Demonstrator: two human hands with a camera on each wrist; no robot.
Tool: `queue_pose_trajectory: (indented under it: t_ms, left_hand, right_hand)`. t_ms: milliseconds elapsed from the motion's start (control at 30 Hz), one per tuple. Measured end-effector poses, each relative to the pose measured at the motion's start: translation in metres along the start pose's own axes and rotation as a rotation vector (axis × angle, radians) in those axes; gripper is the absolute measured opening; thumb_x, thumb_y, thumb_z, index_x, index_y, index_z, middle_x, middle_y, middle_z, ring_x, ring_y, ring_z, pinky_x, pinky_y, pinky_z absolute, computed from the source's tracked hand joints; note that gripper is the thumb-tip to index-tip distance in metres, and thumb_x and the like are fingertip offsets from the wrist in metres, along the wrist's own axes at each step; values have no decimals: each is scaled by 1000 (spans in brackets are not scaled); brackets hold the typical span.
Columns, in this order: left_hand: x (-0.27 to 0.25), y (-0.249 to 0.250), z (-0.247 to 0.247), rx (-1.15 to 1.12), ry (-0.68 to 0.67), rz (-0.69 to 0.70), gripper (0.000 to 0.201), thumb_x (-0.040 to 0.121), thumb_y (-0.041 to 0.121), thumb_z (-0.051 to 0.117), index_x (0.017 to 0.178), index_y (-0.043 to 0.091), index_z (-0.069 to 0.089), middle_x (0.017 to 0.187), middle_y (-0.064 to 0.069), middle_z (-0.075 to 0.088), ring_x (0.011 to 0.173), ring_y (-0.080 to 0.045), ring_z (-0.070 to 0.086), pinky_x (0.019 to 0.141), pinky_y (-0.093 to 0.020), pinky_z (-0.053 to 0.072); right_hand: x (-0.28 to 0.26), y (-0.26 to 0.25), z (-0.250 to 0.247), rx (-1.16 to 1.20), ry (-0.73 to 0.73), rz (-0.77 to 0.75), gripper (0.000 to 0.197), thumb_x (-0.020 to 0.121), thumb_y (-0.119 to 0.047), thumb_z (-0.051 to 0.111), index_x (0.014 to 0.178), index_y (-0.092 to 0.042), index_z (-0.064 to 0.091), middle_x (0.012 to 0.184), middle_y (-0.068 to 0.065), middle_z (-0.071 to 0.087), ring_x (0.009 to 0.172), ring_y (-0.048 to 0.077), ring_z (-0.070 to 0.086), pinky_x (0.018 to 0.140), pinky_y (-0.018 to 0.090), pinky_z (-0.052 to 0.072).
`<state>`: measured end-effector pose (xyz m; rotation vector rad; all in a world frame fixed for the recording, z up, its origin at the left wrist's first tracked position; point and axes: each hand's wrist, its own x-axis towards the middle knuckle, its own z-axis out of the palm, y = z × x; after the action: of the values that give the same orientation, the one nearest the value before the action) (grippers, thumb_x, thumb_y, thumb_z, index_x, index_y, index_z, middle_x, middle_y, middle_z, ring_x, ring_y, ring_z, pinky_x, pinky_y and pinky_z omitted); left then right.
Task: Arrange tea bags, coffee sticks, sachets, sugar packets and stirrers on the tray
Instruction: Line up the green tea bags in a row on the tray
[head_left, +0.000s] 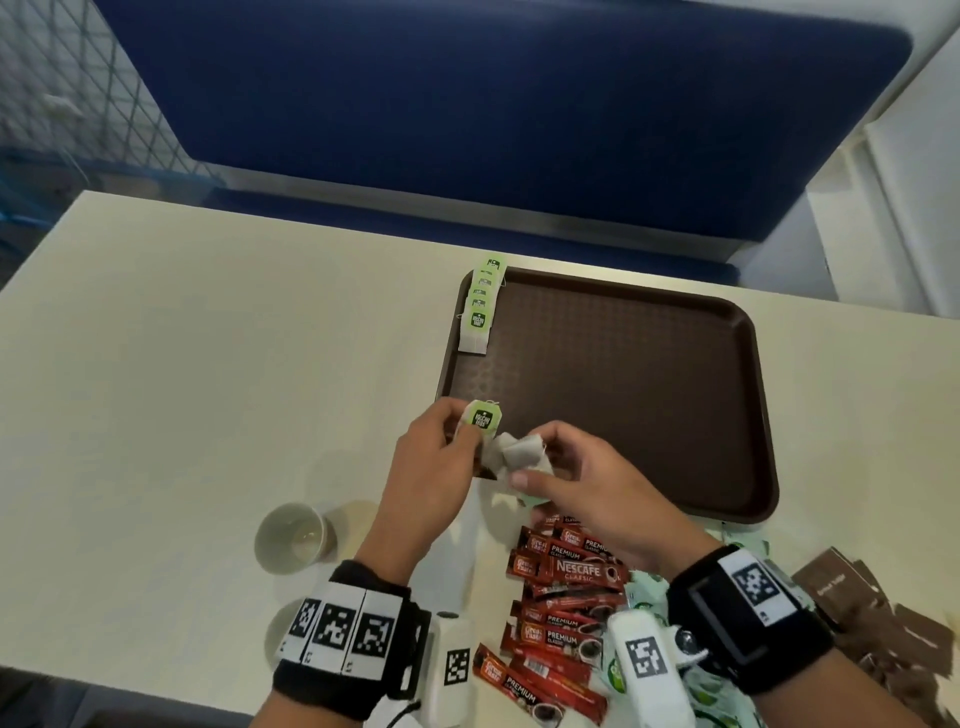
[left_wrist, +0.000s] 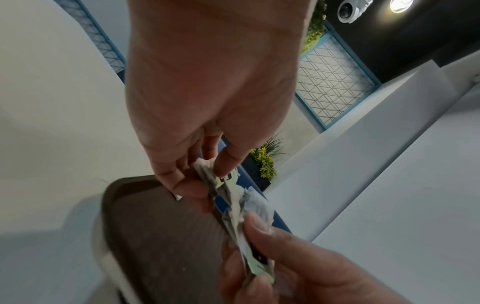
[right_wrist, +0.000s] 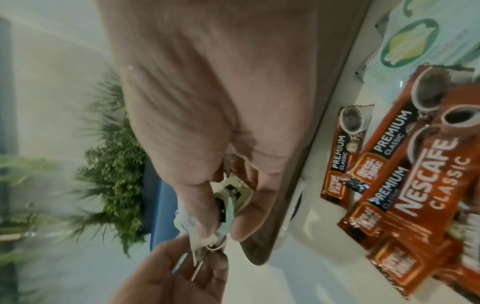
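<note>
- Head view: the left hand (head_left: 426, 467) pinches one tea bag with a green tag (head_left: 483, 418) between thumb and fingers, held above the near left corner of the brown tray (head_left: 737, 415).
- Head view: the right hand (head_left: 587, 483) grips a small bundle of tea bags (head_left: 519, 457), fingers curled round it; the bundle touches the bag in the left hand.
- Head view: a row of green-tagged tea bags (head_left: 482, 306) lies overlapped along the far left edge of the tray, partly on its rim.
- Head view: the tray rests on the cream counter (head_left: 208, 338). Red coffee sticks (head_left: 566, 592) lie piled on the counter near the tray's front edge, below the right wrist. Pale green sachets (head_left: 644, 587) lie just beside them; brown packets (head_left: 852, 597) lie further right. A paper cup (head_left: 291, 538) lies on its side left of the left wrist.
- Left wrist view: the left hand (left_wrist: 207, 102) has fingertips (left_wrist: 226, 162) pressed on the paper bag (left_wrist: 223, 176); the right hand (left_wrist: 298, 267) holds the lower end of the bundle over the tray (left_wrist: 155, 236).
- Right wrist view: the right hand (right_wrist: 202, 102) pinches tagged bags (right_wrist: 233, 193); the left hand (right_wrist: 168, 273) meets them from below. Coffee sticks (right_wrist: 415, 174) lie on the counter beside the tray rim.
</note>
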<state>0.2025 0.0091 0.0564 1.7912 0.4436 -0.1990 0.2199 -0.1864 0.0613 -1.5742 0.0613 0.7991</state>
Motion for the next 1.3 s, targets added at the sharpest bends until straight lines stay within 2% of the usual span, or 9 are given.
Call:
queue_pose_trajectory:
  t_ms: [100,233,333,400,467,700,867,1000,1300]
  left_hand:
    - [9,13,8,-98,-43,-52,16,106,17,57,114,23,70,103,0,77,96,-20,76,85,-46,67]
    - [19,28,21,-227,-141,-180,23,109,12,50,121,16,69,115,-9,75,96,-22,77,76,-35,68]
    - [23,36,28,-391,-202,-273,28,113,28,51,119,12,73,113,-17,77,99,-33,79,83,-48,68]
    - [25,35,31,-377,-248,-236,33,109,40,60,121,12,73,115,-13,78,102,-30,80,87,-52,67]
    - [27,32,35,-288,-262,-149,31,101,36,74,124,15,70,116,-8,78,103,-23,80,88,-48,68]
    - [44,29,49,-326,-87,-21,36,93,23,84,125,20,68,113,-2,79,102,-20,80,80,-38,68]
    - [61,22,48,-402,-27,-14,36,91,26,86,123,21,71,114,-5,78,103,-25,80,78,-39,68]
    - [74,17,37,-450,-9,-46,35,90,22,86,121,18,73,113,-4,80,103,-24,80,78,-39,68]
    - [89,12,19,-473,117,-124,25,94,17,83,117,17,74,105,-1,81,92,-15,82,69,-27,66]
  right_hand:
    - [4,-5,-13,141,-34,-2,30,97,-10,76,126,-8,68,121,9,76,110,26,73,92,42,63]
    - [7,-8,-26,268,-11,-17,34,97,-9,73,131,-8,69,124,10,75,109,22,73,89,36,60]
    - [13,-8,-33,241,118,-23,35,94,-10,78,128,-8,68,122,12,78,111,29,76,91,40,61]
    - [17,-9,-39,160,193,-37,33,92,-13,81,123,-8,68,115,10,80,108,33,77,94,43,63]
    - [22,-11,-45,46,205,-76,28,92,-18,82,119,-14,72,111,4,81,103,28,78,94,43,64]
    - [42,-35,-62,-176,71,-223,29,100,-14,74,126,-25,75,113,-4,80,102,13,76,88,27,62]
    - [71,-37,-66,44,186,-109,29,90,-14,84,118,-13,74,106,10,80,94,20,77,83,26,61]
    - [91,-39,-62,193,207,-45,27,92,-15,81,116,-5,75,114,21,76,91,18,70,81,28,60]
    - [118,-56,-44,19,256,-126,16,101,-9,72,112,-18,79,105,8,79,100,27,77,91,34,62]
